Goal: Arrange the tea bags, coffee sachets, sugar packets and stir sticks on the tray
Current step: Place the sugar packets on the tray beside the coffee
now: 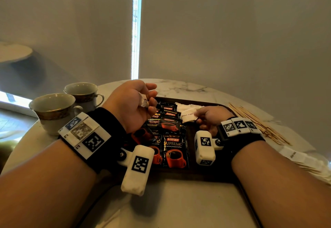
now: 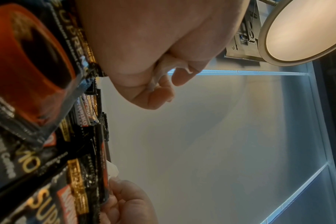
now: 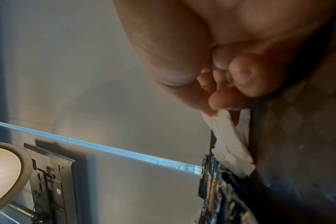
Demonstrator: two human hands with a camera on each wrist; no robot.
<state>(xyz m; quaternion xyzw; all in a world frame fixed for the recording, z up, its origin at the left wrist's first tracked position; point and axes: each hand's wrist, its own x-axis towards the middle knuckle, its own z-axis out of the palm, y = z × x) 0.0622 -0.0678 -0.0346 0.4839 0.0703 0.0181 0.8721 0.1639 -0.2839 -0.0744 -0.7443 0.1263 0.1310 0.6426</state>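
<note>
The sugar packet (image 1: 188, 117) marked "brown sugar" lay over the right part of the tray (image 1: 192, 171), just beside the coffee sachets (image 1: 172, 145), and the right hand (image 1: 211, 116) pinched its edge between thumb and fingers. More white packets (image 1: 186, 106) lay behind it on the tray. The left hand (image 1: 133, 102) was lifted above the sachets, and its grip was closed around a crumpled white packet (image 1: 144, 100); I cannot tell what kind it was. The sachets covered the middle of the tray in overlapping rows. The stir sticks (image 1: 258, 122) were not yet on the tray; they lay on the bench (image 1: 170, 206) to the right, and some white packets (image 1: 297, 156) lay near them. Two cups (image 1: 53, 109) stood on the left.

The risk, I think, was the pinch on only one edge: the packet could slip or turn and land across the sachets. The left forearm was also close to the cups, so a wide move could knock them.
</note>
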